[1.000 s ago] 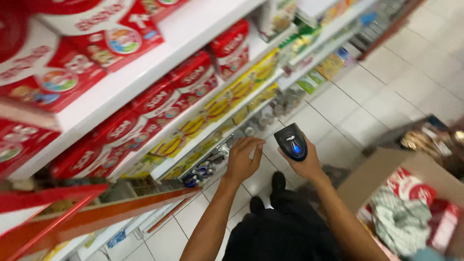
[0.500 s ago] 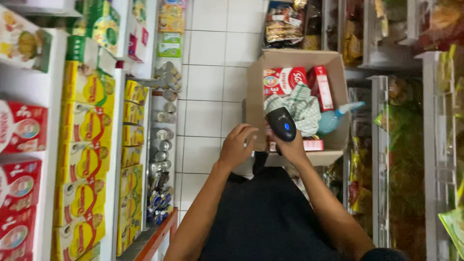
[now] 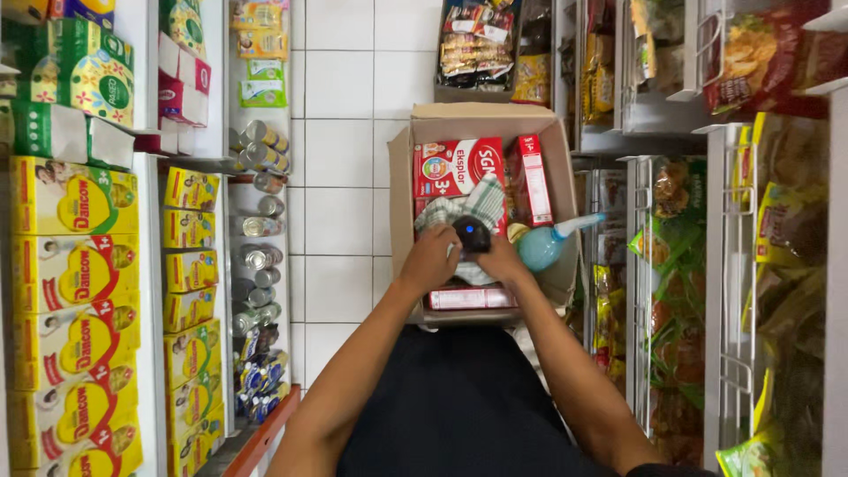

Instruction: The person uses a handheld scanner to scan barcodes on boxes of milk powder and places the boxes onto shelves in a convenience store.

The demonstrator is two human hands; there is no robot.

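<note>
Holding the black scanner (image 3: 473, 235) over the cardboard box (image 3: 402, 194), right hand (image 3: 500, 261) gripping it, left hand (image 3: 430, 259) curled alongside (steadying helps).

White tiled floor (image 3: 340, 168) below you carries an open cardboard box (image 3: 399, 190). Left shelves (image 3: 148, 291) hold yellow milk cartons (image 3: 71, 265) and tin cans (image 3: 256, 261).

Left hand (image 3: 430, 258) and right hand (image 3: 501, 259) together, arms outstretched.
</note>
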